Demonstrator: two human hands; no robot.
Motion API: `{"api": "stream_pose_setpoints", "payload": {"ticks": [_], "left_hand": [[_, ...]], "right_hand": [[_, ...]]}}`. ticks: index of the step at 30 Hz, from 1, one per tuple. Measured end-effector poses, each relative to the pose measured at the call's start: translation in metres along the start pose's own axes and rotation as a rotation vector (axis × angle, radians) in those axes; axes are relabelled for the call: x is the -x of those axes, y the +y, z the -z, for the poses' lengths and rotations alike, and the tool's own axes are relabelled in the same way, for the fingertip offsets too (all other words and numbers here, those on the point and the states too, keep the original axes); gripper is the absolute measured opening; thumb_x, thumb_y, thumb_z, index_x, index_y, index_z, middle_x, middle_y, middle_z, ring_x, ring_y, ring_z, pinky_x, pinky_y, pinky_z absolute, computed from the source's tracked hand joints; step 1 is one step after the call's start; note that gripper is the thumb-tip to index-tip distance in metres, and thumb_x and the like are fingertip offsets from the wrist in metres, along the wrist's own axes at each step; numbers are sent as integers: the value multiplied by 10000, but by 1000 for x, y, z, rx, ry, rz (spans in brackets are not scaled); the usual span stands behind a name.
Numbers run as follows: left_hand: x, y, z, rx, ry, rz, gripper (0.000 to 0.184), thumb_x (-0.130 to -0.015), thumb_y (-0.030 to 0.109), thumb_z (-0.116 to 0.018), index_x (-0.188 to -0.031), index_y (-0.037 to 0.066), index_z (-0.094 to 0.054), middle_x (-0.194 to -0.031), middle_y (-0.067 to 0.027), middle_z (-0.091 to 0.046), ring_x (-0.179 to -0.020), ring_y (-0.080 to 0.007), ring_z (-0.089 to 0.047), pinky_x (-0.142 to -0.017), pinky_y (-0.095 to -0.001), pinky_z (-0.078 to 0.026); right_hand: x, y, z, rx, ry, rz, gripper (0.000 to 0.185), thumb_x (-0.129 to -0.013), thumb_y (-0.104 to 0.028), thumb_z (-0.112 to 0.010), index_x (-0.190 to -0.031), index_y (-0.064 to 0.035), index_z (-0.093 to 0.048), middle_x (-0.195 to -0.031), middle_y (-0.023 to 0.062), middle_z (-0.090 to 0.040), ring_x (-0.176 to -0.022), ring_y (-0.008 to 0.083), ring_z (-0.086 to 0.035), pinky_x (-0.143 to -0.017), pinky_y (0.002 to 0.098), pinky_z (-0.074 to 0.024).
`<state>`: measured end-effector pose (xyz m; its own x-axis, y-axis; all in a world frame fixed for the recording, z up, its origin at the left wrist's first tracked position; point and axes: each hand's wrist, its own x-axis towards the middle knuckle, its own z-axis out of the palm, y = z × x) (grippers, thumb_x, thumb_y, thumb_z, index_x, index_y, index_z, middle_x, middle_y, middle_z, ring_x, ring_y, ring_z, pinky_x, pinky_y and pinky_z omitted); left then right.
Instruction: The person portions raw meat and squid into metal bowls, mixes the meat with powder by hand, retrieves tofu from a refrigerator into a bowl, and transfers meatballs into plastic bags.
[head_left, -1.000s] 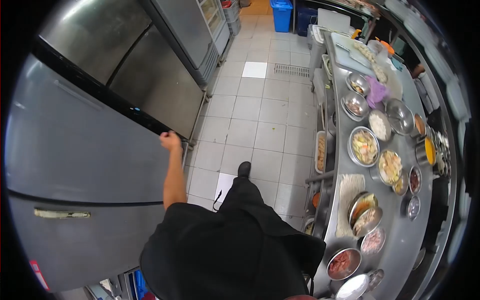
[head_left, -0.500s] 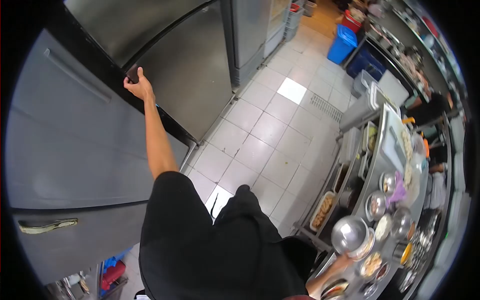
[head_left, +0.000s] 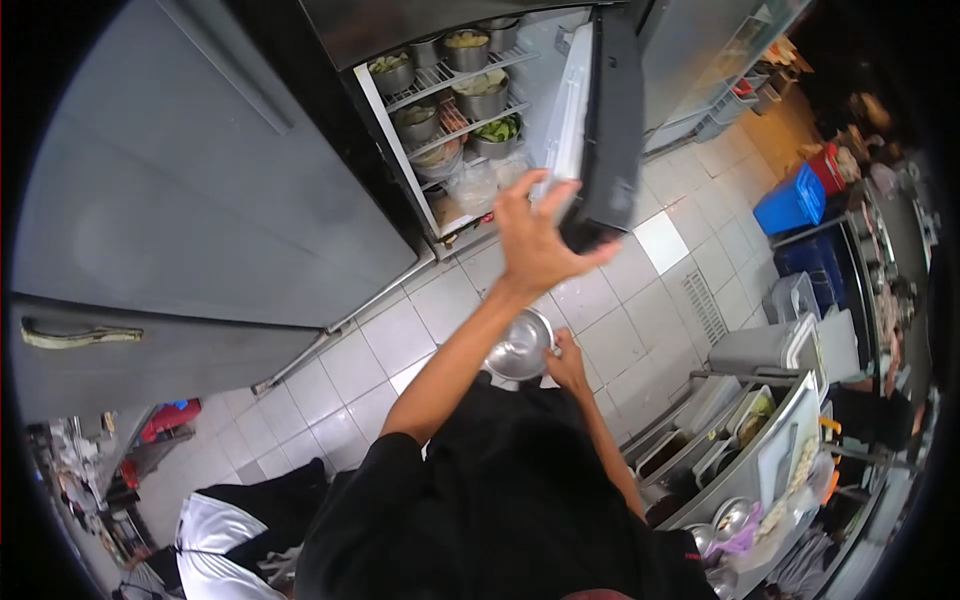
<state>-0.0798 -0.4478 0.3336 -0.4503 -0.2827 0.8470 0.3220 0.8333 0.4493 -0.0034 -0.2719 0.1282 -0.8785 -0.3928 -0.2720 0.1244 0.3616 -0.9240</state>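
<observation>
My left hand (head_left: 540, 238) is at the edge of the swung-out fridge door (head_left: 612, 130), fingers spread and thumb out; whether it touches the door I cannot tell. Lower down, my right hand (head_left: 568, 362) grips the rim of a shiny metal bowl (head_left: 522, 345) in front of my body. Inside the fridge, wire shelves (head_left: 462, 78) carry several metal pots, among them a pot with green vegetables (head_left: 495, 132). A clear plastic bag (head_left: 472, 186) lies near the bottom.
A closed grey fridge (head_left: 200, 200) stands at left. At right is a steel work counter (head_left: 770, 440) with trays and bowls. Farther off are a blue bin (head_left: 792, 200) and a floor drain (head_left: 705, 308). Behind me at lower left is a person in a white apron (head_left: 215, 545).
The fridge door has gone from closed to open, showing the shelves. My left hand has left its former grip at the door edge. My right hand has brought the metal bowl over from the counter.
</observation>
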Motion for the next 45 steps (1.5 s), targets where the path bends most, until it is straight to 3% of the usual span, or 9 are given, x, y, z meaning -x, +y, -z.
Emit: {"api": "stream_pose_setpoints", "payload": {"ticks": [3,6,8,11,15,19,23,30,45], "left_hand": [[2,41,-38,40,-72,-2,859,-512,482,-832,-1207,148,-453,-1227,-163,-395,-1138,-325,-379,-925,-476,-298],[4,26,-37,10,-100,182,860,-511,556,-810,-1210,157,-507,-1252,-162,-403,-1161,-331,-398,-945,-480,-305],[16,-18,-9,-243,-132,347,812,-570,527,-795,-1205,110,-508,-1256,-179,-399,-1156,-329,-402,-949,-456,-324],[62,-94,41,-488,-216,755,743,-760,488,-672,-1319,83,-397,-1290,-245,-386,-1121,-413,-467,-925,-478,-379],[126,-142,74,324,-121,1508,490,-907,277,-512,-1329,46,-414,-1169,-170,-567,-1106,-258,-518,-948,-350,-392],[176,-148,68,232,165,1537,437,-861,103,-423,-1285,-1,-431,-1022,-130,-589,-886,-197,-574,-785,-297,-461],[213,-150,48,178,470,1698,411,-866,87,-428,-1271,18,-438,-812,-160,-622,-604,-187,-606,-514,-305,-490],[219,-134,14,63,647,1800,379,-865,105,-428,-1231,10,-451,-706,-139,-606,-543,-177,-585,-506,-328,-467],[169,-183,-107,194,1004,1677,389,-877,131,-420,-1250,21,-437,-878,-121,-602,-616,-147,-583,-478,-261,-479]], "right_hand": [[-64,32,2,-28,-274,25,336,-823,-90,-571,-1117,-19,-424,-950,172,-589,-579,223,-636,-479,318,-532],[-117,-41,14,339,87,1058,423,-836,-119,-575,-1211,-47,-391,-904,176,-609,-572,220,-638,-465,304,-530],[-152,-65,18,15,-361,53,409,-843,-127,-567,-1205,-70,-385,-885,169,-617,-564,203,-629,-462,309,-521],[-205,-124,12,27,-544,4,386,-849,-139,-567,-1186,-78,-389,-861,147,-614,-560,184,-618,-449,298,-508],[-277,-136,-55,169,-823,221,339,-878,-189,-573,-1164,-85,-425,-873,109,-622,-631,151,-615,-474,262,-495],[-360,-166,-115,597,-903,587,450,-880,-362,-581,-1173,-40,-464,-1110,157,-563,-1081,305,-516,-953,385,-379],[-530,-180,-194,763,-362,1137,323,-855,-202,-561,-1120,-24,-507,-1099,222,-549,-1045,373,-517,-906,426,-411],[-641,-217,-250,1485,-598,1218,473,-799,-286,-566,-1202,-45,-518,-1232,210,-522,-1153,350,-490,-975,415,-385],[-755,-150,-351,1524,-846,1510,499,-739,-334,-631,-1146,-55,-559,-1181,188,-562,-1116,349,-512,-971,419,-385]]}}
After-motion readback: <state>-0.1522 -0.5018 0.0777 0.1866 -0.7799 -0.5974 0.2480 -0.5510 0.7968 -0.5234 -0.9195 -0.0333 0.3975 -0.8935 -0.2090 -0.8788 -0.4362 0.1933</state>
